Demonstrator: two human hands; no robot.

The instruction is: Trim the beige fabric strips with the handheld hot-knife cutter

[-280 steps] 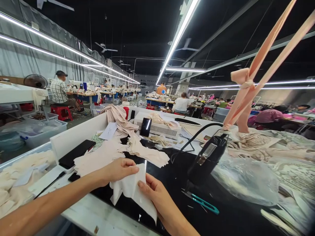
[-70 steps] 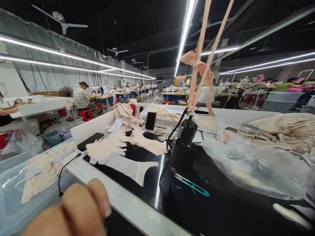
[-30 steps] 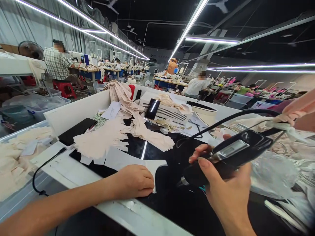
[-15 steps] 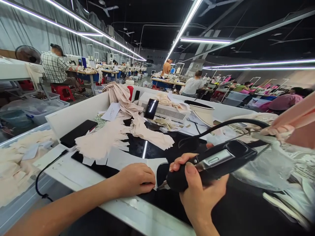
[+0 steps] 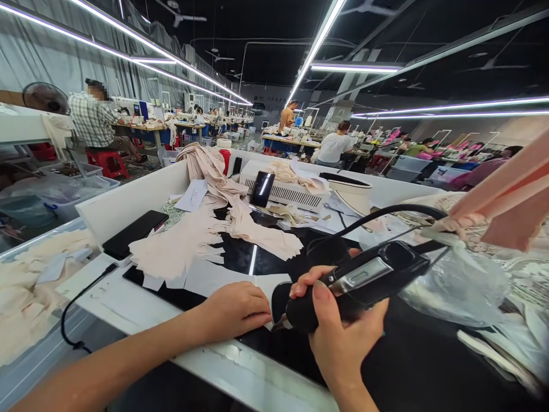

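My right hand is wrapped round a black corded hand tool with a silver plate on its side. The tool's metal tip points left, close to my left fingertips. My left hand lies palm down at the front edge of the black tabletop, fingers pressed together on the end of a white cloth-like piece. Its thumb is mostly hidden. Just behind that piece spreads a pile of pale pink cut fabric pieces. A pink fabric strip is tied near the tool's cord end.
A black phone lies at the left, and another phone leans on a white vented box. A clear plastic bag and lace fabric crowd the right. A fabric-filled bin stands left. People sit at sewing machines beyond.
My right hand and the tool have shifted slightly left, closer to my left hand. The pink strip and the bag near the cord have moved left too. My left hand stays nearly still.
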